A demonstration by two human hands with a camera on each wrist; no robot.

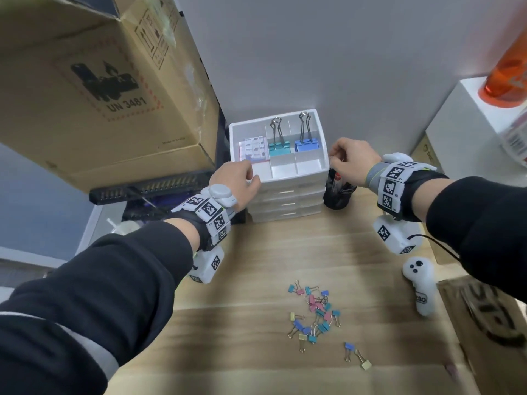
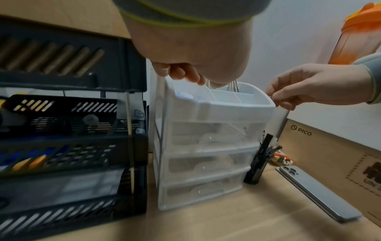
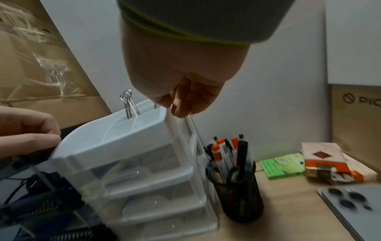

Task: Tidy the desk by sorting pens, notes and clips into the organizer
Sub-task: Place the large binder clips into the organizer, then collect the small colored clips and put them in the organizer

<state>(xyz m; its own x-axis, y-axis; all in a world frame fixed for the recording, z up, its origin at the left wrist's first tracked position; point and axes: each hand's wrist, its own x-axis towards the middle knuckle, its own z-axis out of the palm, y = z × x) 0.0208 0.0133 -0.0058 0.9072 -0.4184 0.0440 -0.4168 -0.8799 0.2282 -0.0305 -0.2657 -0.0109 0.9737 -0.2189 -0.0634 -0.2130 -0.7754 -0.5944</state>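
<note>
- My left hand (image 2: 185,53) curls over the top left rim of the white organizer (image 2: 208,146), fingers hooked on its edge.
- My right hand (image 2: 317,86) pinches the organizer's top right corner.
- I see three clear drawers stacked under the open top tray; what they hold is too hazy to tell.
- Black mesh trays (image 2: 68,130) stand just beside the organizer on its left.
- A black pen holder (image 2: 257,164) stands just right of it on the wooden table (image 2: 257,220).
- A phone (image 2: 317,194) lies face down further right, near a PICO cardboard box (image 2: 334,156).
</note>
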